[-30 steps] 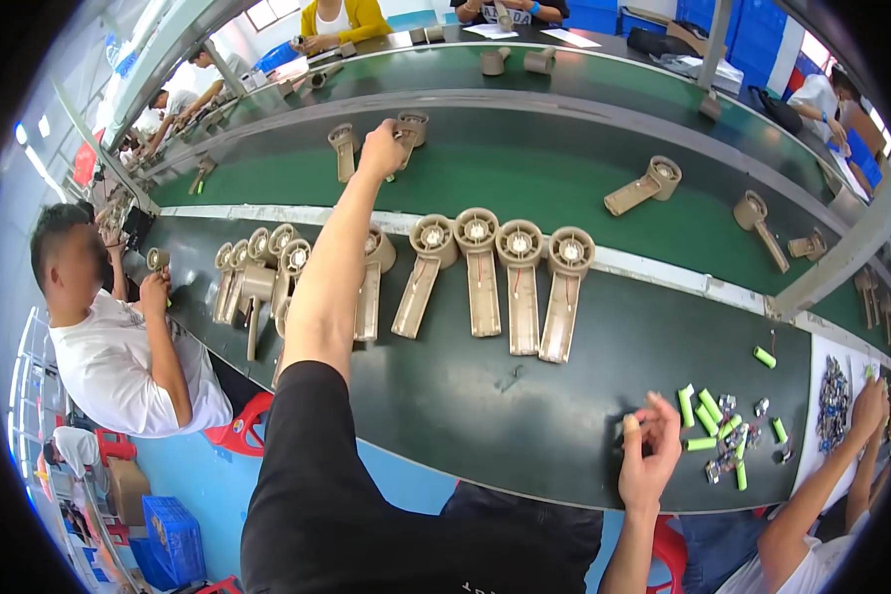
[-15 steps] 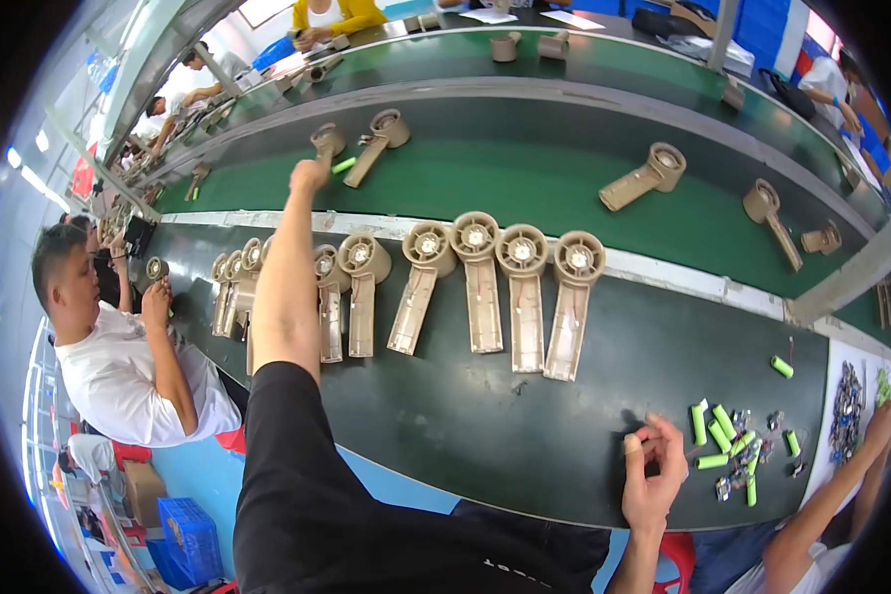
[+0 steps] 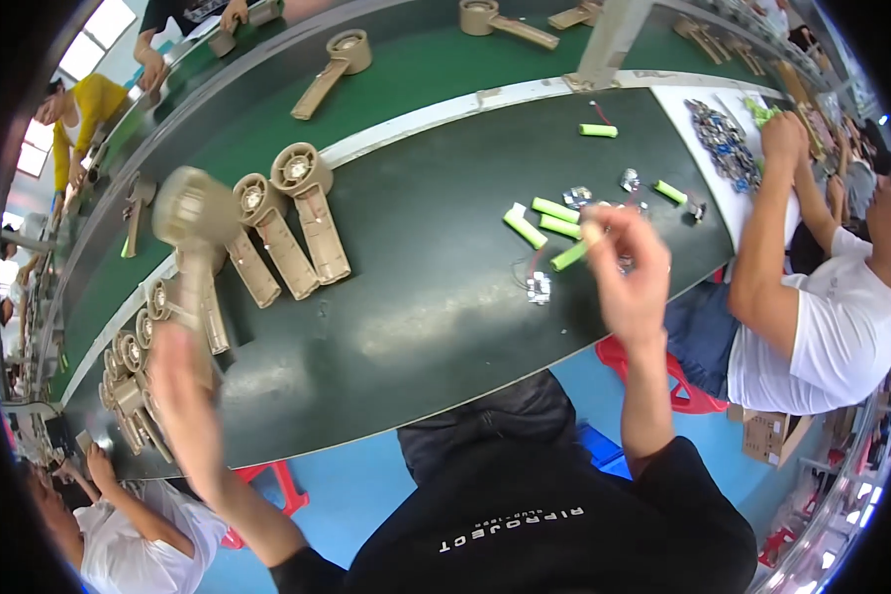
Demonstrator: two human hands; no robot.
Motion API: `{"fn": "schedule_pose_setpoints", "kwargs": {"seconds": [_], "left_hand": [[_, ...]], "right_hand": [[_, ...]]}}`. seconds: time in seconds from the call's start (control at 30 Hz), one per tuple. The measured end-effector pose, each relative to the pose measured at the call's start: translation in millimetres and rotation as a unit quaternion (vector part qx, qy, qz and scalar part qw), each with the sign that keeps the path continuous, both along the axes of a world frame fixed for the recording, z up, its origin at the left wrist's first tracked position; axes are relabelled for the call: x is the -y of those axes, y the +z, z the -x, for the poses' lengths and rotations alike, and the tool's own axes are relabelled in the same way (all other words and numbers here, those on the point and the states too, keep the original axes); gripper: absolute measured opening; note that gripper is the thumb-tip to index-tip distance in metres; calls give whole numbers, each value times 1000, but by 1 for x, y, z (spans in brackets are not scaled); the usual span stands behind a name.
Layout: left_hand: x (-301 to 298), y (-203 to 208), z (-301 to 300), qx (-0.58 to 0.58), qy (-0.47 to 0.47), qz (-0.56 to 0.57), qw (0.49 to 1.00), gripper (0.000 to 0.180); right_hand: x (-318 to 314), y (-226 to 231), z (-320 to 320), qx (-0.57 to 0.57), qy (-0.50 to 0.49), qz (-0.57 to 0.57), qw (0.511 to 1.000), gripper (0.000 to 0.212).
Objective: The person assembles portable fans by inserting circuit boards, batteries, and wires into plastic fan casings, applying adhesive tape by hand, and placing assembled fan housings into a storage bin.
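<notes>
My left hand (image 3: 183, 396), smeared by motion, grips the handle of a beige handheld fan housing (image 3: 196, 213) and holds it raised above the near bench. Its round fan head points away from me. Over a loose pile of green battery cells, my right hand (image 3: 632, 272) has its fingers curled and the thumb close to the fingertips. What they pinch, if anything, I cannot make out. One green cell (image 3: 569, 255) lies right beside the thumb. Small wired circuit boards (image 3: 538, 287) lie among the cells.
More fan housings (image 3: 312, 213) lie in a row on the dark green bench (image 3: 416, 287), left of centre. Beyond a white ledge (image 3: 445, 109), a green belt carries further housings (image 3: 332, 74). People sit on both sides; the right one (image 3: 812, 297) works at a white board with parts.
My left hand has come back from the belt, now with a fan housing. My right hand has moved onto the battery pile. The view has swung right.
</notes>
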State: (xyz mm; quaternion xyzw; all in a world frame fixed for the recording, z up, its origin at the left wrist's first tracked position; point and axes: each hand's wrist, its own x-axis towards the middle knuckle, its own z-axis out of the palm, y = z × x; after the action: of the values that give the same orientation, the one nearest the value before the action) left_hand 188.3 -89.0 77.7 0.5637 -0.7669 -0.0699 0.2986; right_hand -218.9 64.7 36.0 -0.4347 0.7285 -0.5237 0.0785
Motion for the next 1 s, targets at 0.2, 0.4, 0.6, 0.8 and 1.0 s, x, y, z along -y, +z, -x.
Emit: {"fn": "schedule_pose_setpoints", "kwargs": {"seconds": [0.2,0.4,0.6,0.8,1.0], "left_hand": [[-105,-38,146,-105,-78,-201,971,20],[-117,-59,170,-66,-94,-172,978,14],[-109,-31,162,-124,-35,-146,981,17],[-86,-11,187,-278,-265,31,923,12],[-82,1,213,-434,-401,-84,802,48]], "right_hand": [[-7,-6,127,-175,-12,-115,978,25],[4,-13,134,-269,25,-211,939,38],[0,3,104,-172,16,28,985,40],[1,27,40,-174,77,184,964,55],[30,39,-29,-218,279,315,881,55]]}}
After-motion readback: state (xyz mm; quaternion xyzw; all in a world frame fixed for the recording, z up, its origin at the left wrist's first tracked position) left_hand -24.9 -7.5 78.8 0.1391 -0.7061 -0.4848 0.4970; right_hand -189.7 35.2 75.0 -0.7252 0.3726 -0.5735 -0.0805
